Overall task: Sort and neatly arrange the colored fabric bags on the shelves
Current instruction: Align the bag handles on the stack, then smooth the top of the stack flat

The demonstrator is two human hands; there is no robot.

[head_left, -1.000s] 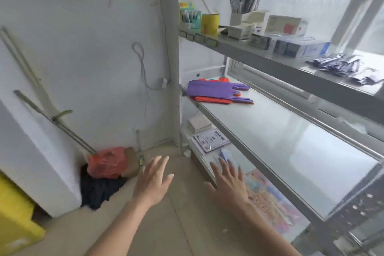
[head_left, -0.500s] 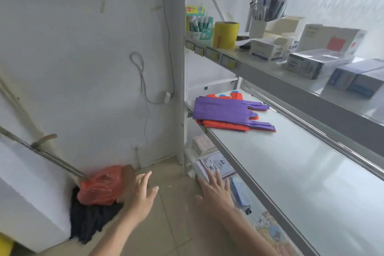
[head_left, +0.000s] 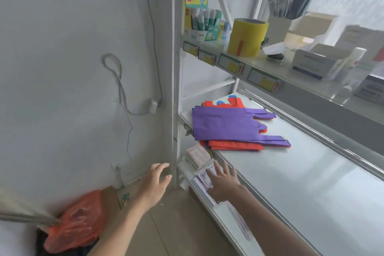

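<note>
Left hand: the left hand (head_left: 154, 186) hangs at 7 o'clock, below the shelf edge, fingers spread and loose, gripping nothing.
Right hand: the right hand (head_left: 223, 185) sits at 6 o'clock over the papers (head_left: 204, 181) on the lower shelf, fingers straight and apart, also holding nothing.
Bags: the purple bag (head_left: 226, 125) lies on top of the red bags (head_left: 234, 145) at 12 o'clock, at the left end of the middle shelf (head_left: 301, 183), handles pointing to 3 o'clock. A bit of blue (head_left: 220, 102) peeks out behind the pile.
Step in hand: by my judgement, a reach up toward the pile, both hands well short of it.
Doing it well: lift the purple bag by its flat body with both hands so the red ones beneath do not slide. Lay each colour in its own stack along the bare shelf toward 3 o'clock, edges squared, handles all one way.
Upper shelf: yellow tape roll (head_left: 247, 37) and boxes; leave them alone.
</note>
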